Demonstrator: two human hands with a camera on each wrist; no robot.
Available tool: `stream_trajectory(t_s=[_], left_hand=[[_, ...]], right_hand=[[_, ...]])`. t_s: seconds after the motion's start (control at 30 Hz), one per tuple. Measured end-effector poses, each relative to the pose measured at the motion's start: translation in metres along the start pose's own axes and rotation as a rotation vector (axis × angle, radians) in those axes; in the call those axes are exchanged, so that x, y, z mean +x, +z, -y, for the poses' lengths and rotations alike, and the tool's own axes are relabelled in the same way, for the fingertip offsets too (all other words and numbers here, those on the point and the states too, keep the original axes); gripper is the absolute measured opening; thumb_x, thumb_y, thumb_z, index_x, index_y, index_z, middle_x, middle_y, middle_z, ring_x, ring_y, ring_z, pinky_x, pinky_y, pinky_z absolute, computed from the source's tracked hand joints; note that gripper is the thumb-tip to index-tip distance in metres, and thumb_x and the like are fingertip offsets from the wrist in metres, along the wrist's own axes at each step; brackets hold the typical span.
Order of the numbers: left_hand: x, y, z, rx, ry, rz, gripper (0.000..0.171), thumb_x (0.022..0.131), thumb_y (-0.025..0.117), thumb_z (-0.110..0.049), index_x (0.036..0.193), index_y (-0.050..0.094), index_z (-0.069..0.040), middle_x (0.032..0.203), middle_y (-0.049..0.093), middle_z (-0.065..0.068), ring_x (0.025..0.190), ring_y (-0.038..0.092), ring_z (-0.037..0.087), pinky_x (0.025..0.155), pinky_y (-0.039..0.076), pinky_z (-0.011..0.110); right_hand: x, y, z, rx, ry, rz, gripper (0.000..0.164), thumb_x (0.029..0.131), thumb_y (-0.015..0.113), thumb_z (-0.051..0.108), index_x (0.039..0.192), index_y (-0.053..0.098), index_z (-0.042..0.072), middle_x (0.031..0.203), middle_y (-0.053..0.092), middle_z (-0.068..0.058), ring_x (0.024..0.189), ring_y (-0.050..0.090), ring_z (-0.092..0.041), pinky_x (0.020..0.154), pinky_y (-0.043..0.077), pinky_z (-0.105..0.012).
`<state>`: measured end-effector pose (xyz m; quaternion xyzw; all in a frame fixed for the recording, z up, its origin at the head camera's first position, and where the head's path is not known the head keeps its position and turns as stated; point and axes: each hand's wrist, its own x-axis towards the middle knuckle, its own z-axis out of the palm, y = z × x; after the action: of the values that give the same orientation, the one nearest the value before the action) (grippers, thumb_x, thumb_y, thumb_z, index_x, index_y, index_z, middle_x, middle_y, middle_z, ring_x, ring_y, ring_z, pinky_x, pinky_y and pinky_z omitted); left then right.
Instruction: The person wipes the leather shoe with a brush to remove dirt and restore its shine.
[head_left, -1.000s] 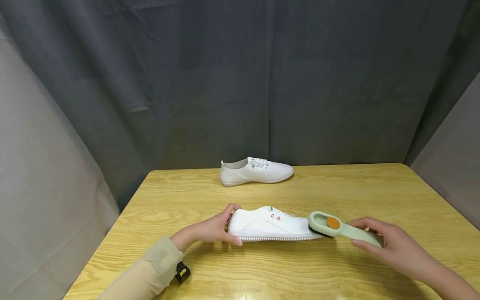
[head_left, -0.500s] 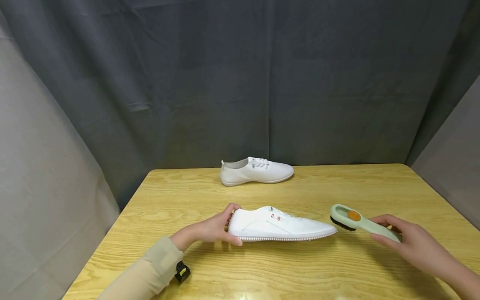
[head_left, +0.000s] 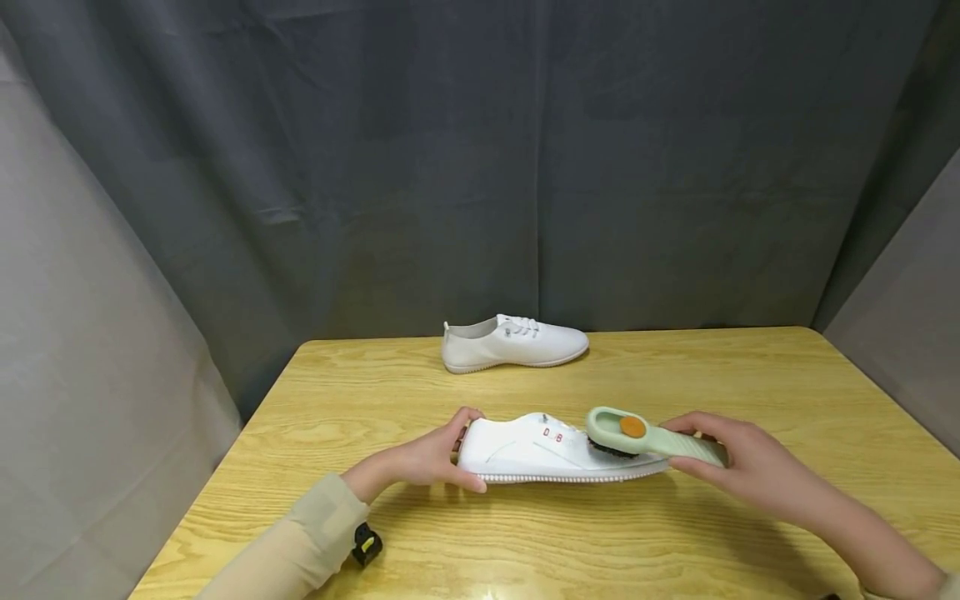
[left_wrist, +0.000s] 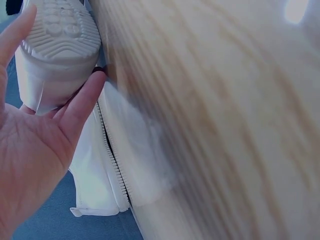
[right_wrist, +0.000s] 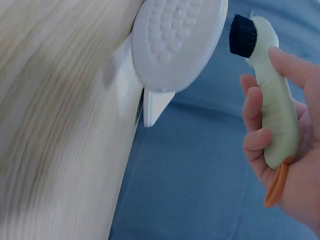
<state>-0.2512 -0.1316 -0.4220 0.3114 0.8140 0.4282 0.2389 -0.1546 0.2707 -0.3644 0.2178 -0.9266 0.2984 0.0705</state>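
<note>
My left hand (head_left: 435,457) grips the heel of a white lace-up shoe (head_left: 517,450), thumb on the near side and fingers behind. The shoe's toe points right, and its textured sole (left_wrist: 62,32) faces the left wrist camera. In my right hand (head_left: 750,462) is a pale green shoe brush (head_left: 686,446) with an orange button, held by its ribbed handle. Its black bristles (head_left: 613,451) point down over the front of the shoe, just ahead of the laces. From the right wrist view, an orange loop (right_wrist: 277,186) hangs at the handle's end.
A second white shoe (head_left: 517,343) stands near the back edge of the wooden table (head_left: 360,383), toe to the right. Dark grey cloth (head_left: 420,167) hangs behind the table, and lighter cloth flanks it. A small black object (head_left: 366,544) sits by the left sleeve.
The brush moved from the toe out to the right, off the shoe, then came back left over the front of the shoe. The left hand and its shoe stayed in place.
</note>
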Motion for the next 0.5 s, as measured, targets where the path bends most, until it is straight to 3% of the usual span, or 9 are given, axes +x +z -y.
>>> stream_trajectory(t_s=[0.2, 0.33, 0.5], left_hand=[[0.001, 0.001, 0.0, 0.001, 0.012, -0.005, 0.074, 0.081, 0.081, -0.013, 0.131, 0.027, -0.012, 0.13, 0.044, 0.007, 0.123, 0.048, 0.019, 0.1, 0.041, 0.03], [0.0, 0.002, 0.0, 0.007, 0.004, -0.01, 0.076, 0.08, 0.082, -0.014, 0.131, 0.026, -0.013, 0.131, 0.043, 0.007, 0.123, 0.047, 0.019, 0.101, 0.04, 0.03], [-0.002, 0.002, 0.0, 0.004, 0.0, -0.011, 0.077, 0.079, 0.082, -0.013, 0.132, 0.026, -0.013, 0.13, 0.043, 0.007, 0.121, 0.048, 0.018, 0.1, 0.041, 0.029]], right_hand=[[0.003, 0.005, -0.005, 0.003, -0.003, 0.066, 0.029, 0.089, 0.071, 0.034, 0.114, 0.065, 0.021, 0.098, 0.062, 0.014, 0.076, 0.05, -0.003, 0.063, 0.043, -0.026], [-0.003, 0.001, -0.023, 0.015, 0.065, 0.061, 0.028, 0.091, 0.069, 0.03, 0.116, 0.065, 0.017, 0.096, 0.062, 0.009, 0.071, 0.049, -0.005, 0.059, 0.041, -0.026], [-0.014, -0.006, -0.043, -0.052, 0.155, 0.024, 0.029, 0.092, 0.069, 0.029, 0.115, 0.064, 0.013, 0.088, 0.06, 0.004, 0.064, 0.045, -0.005, 0.053, 0.037, -0.025]])
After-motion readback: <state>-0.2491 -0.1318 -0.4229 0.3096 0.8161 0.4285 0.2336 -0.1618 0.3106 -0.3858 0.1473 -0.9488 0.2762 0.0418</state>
